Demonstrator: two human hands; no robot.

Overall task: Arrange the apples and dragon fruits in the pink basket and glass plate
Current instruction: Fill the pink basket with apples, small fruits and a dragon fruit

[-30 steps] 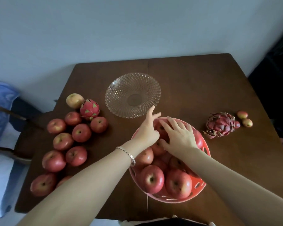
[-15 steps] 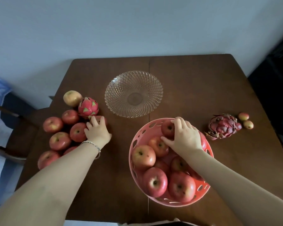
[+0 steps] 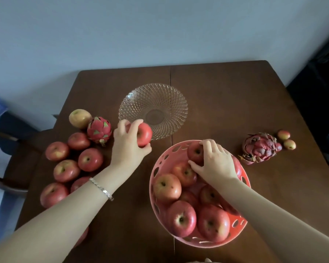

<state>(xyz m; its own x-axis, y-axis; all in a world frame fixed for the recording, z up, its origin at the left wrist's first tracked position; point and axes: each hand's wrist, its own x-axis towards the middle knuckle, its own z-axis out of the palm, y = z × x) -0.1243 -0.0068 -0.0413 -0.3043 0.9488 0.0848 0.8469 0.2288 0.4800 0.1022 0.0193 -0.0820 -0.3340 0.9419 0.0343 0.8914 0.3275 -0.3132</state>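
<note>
My left hand (image 3: 128, 143) grips a red apple (image 3: 144, 134) lifted just in front of the empty glass plate (image 3: 171, 100). My right hand (image 3: 214, 163) rests inside the pink basket (image 3: 155, 171), fingers around an apple (image 3: 195, 151) at its far rim. Several more red apples fill the basket. A bright pink dragon fruit (image 3: 99, 130) sits left of the plate. A darker, dried dragon fruit (image 3: 259, 148) lies right of the basket.
Several loose red apples (image 3: 90, 159) lie on the left side of the brown wooden table (image 3: 226, 103), with a yellowish apple (image 3: 79, 118) behind them. Two tiny fruits (image 3: 286, 139) sit near the right edge. A chair stands off the table's left edge.
My left hand left the basket, reached to the apple pile at the left, took hold of an apple and carried it right toward the plate. My right hand stayed in the basket.
</note>
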